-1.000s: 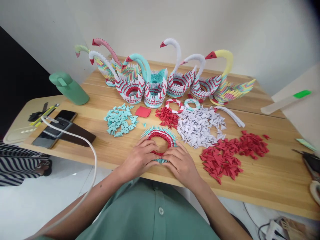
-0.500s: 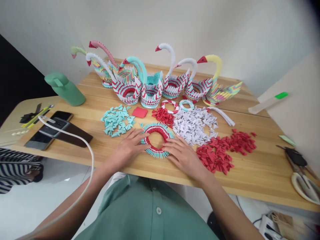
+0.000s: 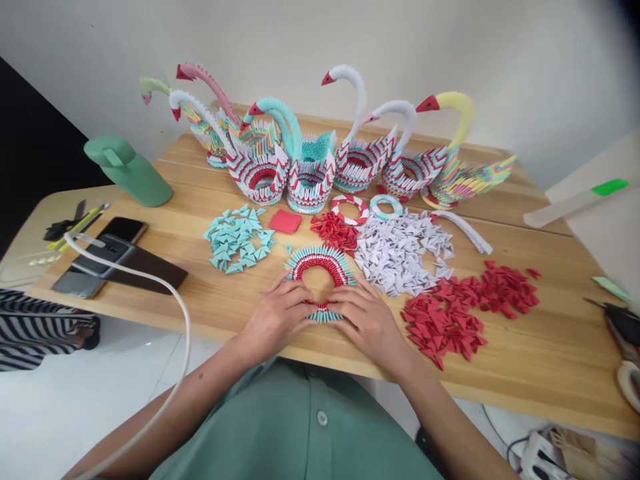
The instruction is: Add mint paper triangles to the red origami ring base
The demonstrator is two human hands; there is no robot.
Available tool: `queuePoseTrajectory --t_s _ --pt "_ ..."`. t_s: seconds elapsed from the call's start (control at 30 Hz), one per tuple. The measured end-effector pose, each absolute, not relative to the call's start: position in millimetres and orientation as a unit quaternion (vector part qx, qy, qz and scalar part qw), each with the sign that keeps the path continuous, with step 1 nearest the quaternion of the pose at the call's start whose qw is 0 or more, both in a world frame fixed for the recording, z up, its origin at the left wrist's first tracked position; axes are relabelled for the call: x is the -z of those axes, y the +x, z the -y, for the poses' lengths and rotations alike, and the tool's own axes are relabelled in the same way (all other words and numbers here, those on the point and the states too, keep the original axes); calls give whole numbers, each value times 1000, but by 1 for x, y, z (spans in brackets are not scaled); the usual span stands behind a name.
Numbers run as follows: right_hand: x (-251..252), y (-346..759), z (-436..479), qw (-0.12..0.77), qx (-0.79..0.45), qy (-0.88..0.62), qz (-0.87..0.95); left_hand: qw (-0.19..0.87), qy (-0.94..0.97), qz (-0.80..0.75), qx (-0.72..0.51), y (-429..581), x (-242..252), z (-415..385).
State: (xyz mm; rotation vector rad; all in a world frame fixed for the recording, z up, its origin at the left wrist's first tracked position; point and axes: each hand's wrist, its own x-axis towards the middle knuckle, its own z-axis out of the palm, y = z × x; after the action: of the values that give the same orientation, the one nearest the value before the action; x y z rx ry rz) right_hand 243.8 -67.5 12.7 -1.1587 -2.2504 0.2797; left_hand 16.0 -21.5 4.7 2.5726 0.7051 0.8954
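A round folded-paper ring (image 3: 321, 257) lies on the table in front of me, with turquoise points outside and red and white rows inside. My left hand (image 3: 276, 315) grips its near left side, fingers over the top and thumb along the front edge. On the near right side, my right hand (image 3: 369, 316) holds it the same way. Both thumbs are close to each other at the front. Beyond the ring are loose turquoise paper triangles (image 3: 235, 241), white triangles (image 3: 403, 253) and a small heap of red triangles (image 3: 334, 231). The hands hide parts of the ring's sides.
Several paper swans, one a turquoise-necked swan (image 3: 311, 183), stand at the back. Two small rings, one red-and-white ring (image 3: 350, 210), lie before them. More red pieces (image 3: 445, 320) lie right. A green bottle (image 3: 133, 173), phone (image 3: 80, 280), white cable (image 3: 183, 313) and scissors (image 3: 629, 383) are around.
My hands have moved in around the near side of the ring, and the thumbs have come closer together. The whole view has shifted slightly.
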Motion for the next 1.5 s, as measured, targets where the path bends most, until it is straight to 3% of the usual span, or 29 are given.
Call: queuePoseTrajectory --t_s 0.27,0.53,1.07,1.5 --pt "-17 241 65 280 -128 -438 844 185 904 -249 -293 17 -11 18" --pt "-22 267 62 212 -64 -427 877 112 940 -207 -247 -7 -6 -6" --pt "-15 251 65 268 -83 -420 863 140 906 -247 -314 19 -5 25" --pt "-25 246 61 238 -99 -433 864 158 914 -221 -302 20 -8 9"
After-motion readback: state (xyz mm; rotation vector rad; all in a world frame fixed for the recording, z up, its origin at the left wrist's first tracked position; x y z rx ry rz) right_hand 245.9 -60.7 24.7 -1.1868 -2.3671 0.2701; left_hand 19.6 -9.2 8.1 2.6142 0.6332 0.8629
